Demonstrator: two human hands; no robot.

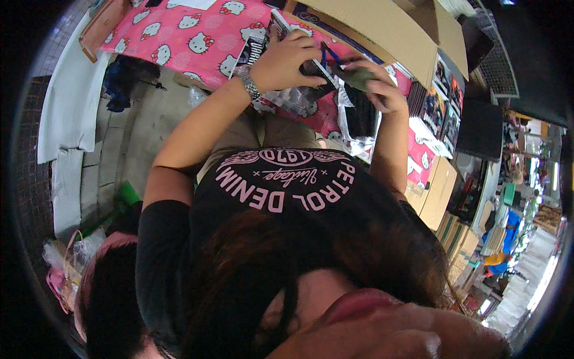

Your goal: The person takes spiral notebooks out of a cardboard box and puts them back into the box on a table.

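Observation:
My left hand [288, 63], with a metal-link watch at the wrist, is curled round a black-and-white printed box [255, 49], thumb on its near side. Between thumb and fingers a dark part shows; its kind is unclear. To the right, my right hand [385, 90] pinches a dark green, soft-looking piece [357, 78], slightly blurred by motion. A blue strap [326, 55] shows between the hands. Just below them lie a crumpled clear plastic bag [293, 105] and a black bundle [362, 116] edged with clear plastic.
The table wears a pink cloth [200, 42] with cartoon cats. An open cardboard box [382, 30] stands beyond my hands. Stacked printed boxes [441, 105] are at the right, with another carton [437, 191] nearer me. White sheeting [67, 102] hangs at the left.

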